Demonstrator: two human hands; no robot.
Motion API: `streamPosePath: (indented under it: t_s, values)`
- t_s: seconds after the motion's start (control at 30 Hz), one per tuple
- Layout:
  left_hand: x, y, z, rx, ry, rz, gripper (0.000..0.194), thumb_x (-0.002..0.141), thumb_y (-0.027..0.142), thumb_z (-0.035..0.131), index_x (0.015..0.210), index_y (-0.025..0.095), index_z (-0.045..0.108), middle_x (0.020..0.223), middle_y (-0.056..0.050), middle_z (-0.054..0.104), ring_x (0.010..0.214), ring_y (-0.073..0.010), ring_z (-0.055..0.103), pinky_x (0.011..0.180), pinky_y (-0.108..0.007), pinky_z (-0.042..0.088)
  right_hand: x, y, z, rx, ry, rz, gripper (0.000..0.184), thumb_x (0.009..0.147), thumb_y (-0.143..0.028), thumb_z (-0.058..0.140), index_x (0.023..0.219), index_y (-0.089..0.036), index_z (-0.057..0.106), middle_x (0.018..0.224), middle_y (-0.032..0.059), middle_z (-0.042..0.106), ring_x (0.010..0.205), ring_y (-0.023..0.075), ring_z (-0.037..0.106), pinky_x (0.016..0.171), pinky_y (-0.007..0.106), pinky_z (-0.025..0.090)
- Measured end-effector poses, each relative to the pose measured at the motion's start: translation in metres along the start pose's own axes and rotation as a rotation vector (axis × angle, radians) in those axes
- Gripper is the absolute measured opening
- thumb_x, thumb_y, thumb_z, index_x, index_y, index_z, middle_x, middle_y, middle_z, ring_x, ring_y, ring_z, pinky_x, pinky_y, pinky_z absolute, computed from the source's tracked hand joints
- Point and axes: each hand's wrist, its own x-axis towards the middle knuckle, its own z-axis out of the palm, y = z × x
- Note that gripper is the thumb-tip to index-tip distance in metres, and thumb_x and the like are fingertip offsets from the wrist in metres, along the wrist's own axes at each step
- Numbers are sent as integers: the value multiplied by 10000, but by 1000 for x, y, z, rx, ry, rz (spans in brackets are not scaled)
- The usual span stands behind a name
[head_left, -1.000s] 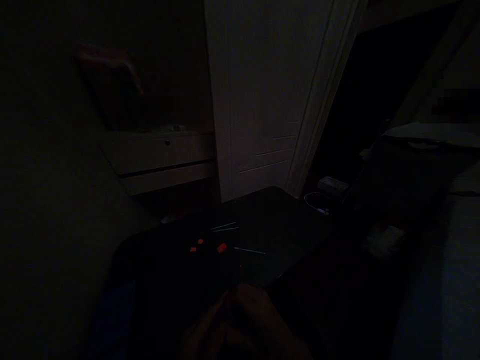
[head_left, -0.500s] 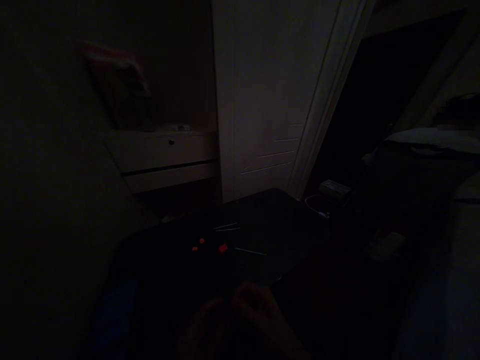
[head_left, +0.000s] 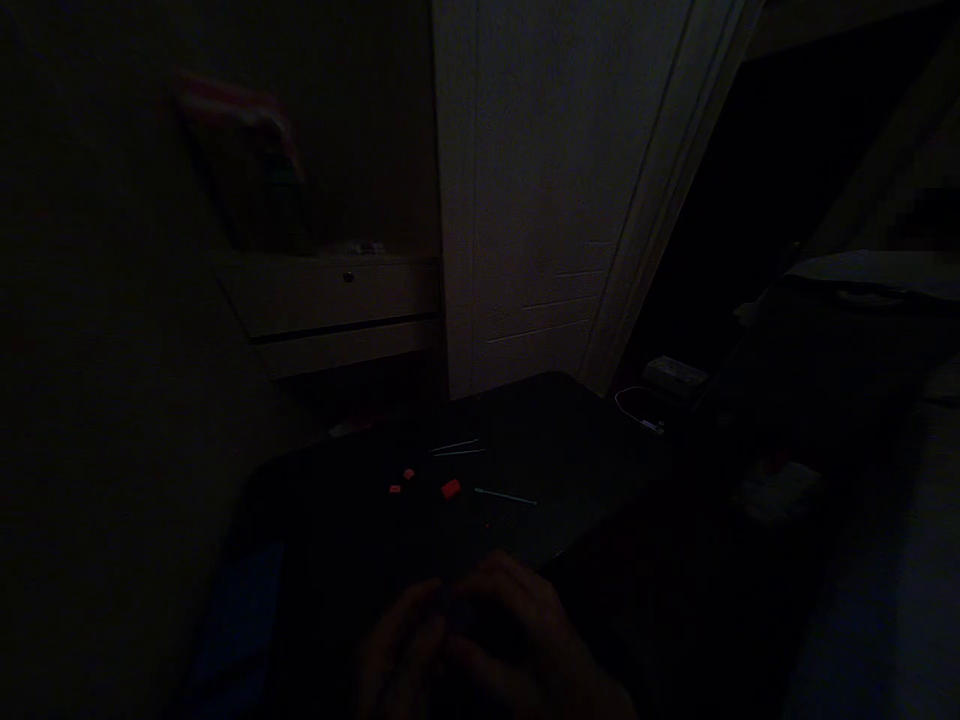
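Observation:
The room is very dark. My left hand (head_left: 401, 645) and my right hand (head_left: 517, 630) are pressed close together at the bottom middle, above the near edge of a dark table (head_left: 570, 440). Their fingers look curled toward each other, but the dark hides what is between them. Beyond the hands lie three small red pieces (head_left: 450, 488) and a few thin pale sticks (head_left: 505, 496) on the tabletop.
A pale door (head_left: 540, 200) stands behind the table. At the left, a wall shelf with a drawer (head_left: 337, 300) carries dim objects. A white cable (head_left: 637, 410) and a small box (head_left: 675, 375) lie on the floor at the right. A bed edge (head_left: 885, 560) fills the right side.
The view has drifted slightly to the left and down. My hands stay together at the bottom middle and have risen a little into view.

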Motion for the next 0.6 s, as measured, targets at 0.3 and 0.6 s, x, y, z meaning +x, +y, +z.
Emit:
streamPosePath:
  t_s: [0.3,0.6]
  values:
    - [13,7,1,169,-199,127,474,676,610,933,927,210,890,926,-110,889,824,-306,843,750,-329,695,24,23,-8,200,-60,-10,149,961,-405,857,928,-261,878,977,40,805,893,202,778,848,309,602]
    - [19,16,-5,159,-233,86,370,584,504,983,778,209,873,856,-114,886,870,-370,853,793,-377,702,13,17,5,99,13,-5,272,821,-204,839,1042,-269,696,956,-3,757,834,183,718,771,264,591]
